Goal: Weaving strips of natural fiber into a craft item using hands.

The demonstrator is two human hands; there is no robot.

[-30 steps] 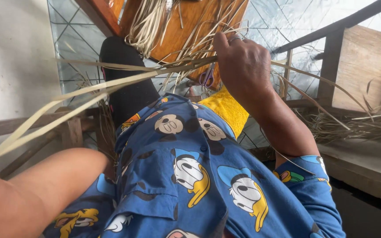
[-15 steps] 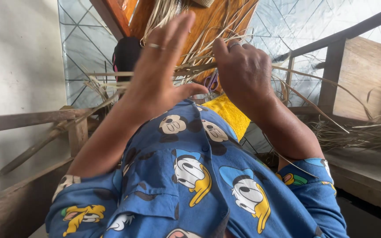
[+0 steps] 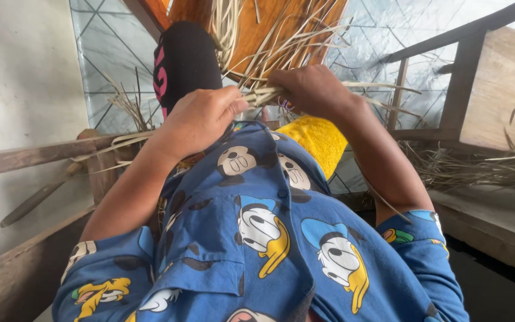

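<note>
Gripping a bundle of pale straw strips [image 3: 261, 94], both hands meet in front of the orange wooden board [image 3: 257, 30] that leans away from the person. The left hand [image 3: 201, 119] is curled closed around the near end of the bundle, thumb pressed along the strands. The right hand [image 3: 311, 89] is closed over the same bundle just beside it, on the side nearer the wooden railing [image 3: 454, 65]; its fingers are folded under, so how many strands each hand pinches cannot be told.

Judging from how things lie, the work is somewhere in the middle. Some strips are already gathered and pulled tight into one flat bunch between the two hands. Many more fan out loose above the hands across the board, unsorted and pointing different ways. Below the left hand, a few long strips trail over a wooden rail [image 3: 37, 156] toward the pale wall. Well apart from the board, beyond the railing, a heap of dry straw [image 3: 478, 167] lies on a ledge, seemingly untouched stock. No finished woven piece shows anywhere in view.

A yellow cloth [image 3: 320, 140] rests on the lap just under the right hand, and a black-clad knee [image 3: 183, 62] rises beside the board. Something purple peeks out behind the bundle; too little shows to say what it is.
</note>
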